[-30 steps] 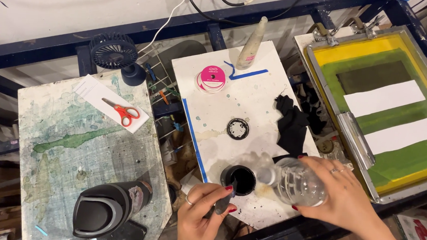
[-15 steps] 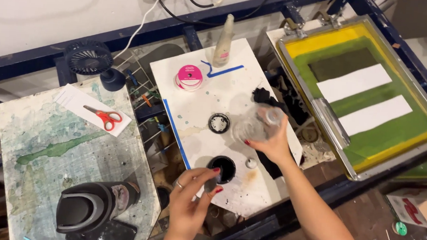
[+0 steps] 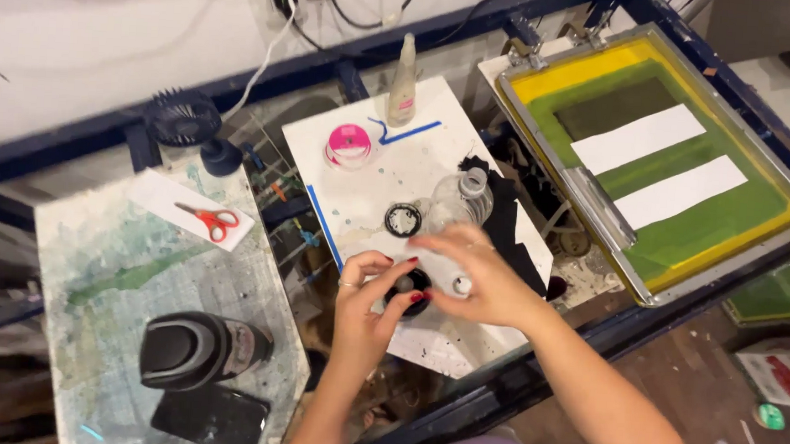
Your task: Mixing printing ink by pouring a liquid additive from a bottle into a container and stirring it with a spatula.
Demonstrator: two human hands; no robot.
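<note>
At frame centre, our left hand [image 3: 367, 298] pinches the small black ink jar [image 3: 409, 291] on the white tabletop [image 3: 369, 202]; our right hand [image 3: 478, 277], fingers spread, hovers just right, a clear bottle [image 3: 460, 199] upright behind it.

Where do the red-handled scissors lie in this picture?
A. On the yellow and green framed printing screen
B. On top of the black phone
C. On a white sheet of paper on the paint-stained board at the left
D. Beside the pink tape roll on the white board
C: the red-handled scissors rest on a white sheet of paper on the paint-stained board at the left, apart from both hands.
</note>
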